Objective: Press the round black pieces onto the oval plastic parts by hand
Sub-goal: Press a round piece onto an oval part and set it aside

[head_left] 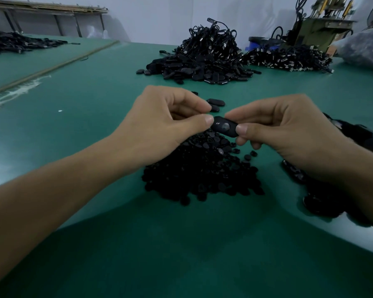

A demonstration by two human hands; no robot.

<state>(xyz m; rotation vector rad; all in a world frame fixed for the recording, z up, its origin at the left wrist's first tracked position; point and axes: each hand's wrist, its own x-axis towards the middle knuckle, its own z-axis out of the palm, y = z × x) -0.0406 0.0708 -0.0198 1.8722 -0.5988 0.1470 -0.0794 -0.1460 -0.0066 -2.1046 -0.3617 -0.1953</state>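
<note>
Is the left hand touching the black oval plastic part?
Touching. Head view: thumb tip of the left hand meets one end of the black oval plastic part; the right hand pinches the other.

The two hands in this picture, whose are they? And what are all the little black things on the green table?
There is no machine here, only a person working. The camera sits on the person's head and looks down, so you see their own arms reaching out. The left hand and the right hand pinch one oval plastic part between thumbs and fingers, one hand at each end, above the table. A round greyish spot shows in its middle. Right under the hands lies a heap of round black pieces on the green table. Further back is a big pile of black oval parts with cables, and more dark oval parts lie under the right arm.
</note>
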